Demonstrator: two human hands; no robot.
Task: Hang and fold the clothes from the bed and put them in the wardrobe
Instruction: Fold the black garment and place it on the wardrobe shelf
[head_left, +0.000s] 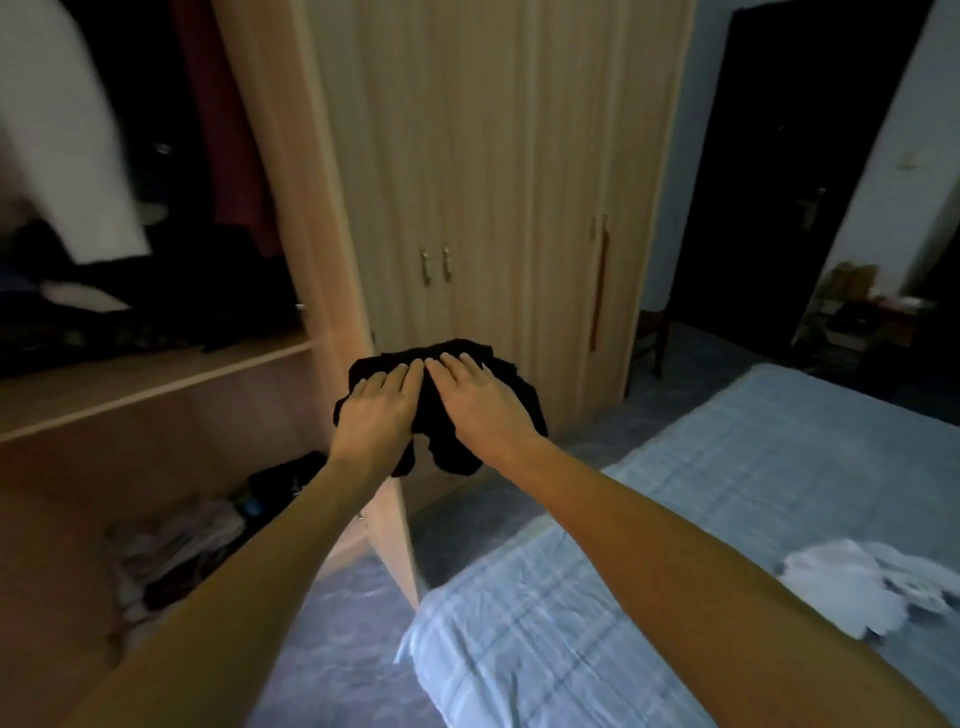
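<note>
Black garment (453, 453) bunched mid-air before the wardrobe (493, 156), clamped in left hand (376, 415) and right hand (480, 405), index fingertips touching on top.

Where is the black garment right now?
Head view, centre: the black garment is held in the air by the left hand and right hand, in front of the wardrobe doors, left of the bed.

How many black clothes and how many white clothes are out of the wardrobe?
Black garment: 1, held in the left hand and right hand
White garment: 1, crumpled on the bed
Total: 2
</note>
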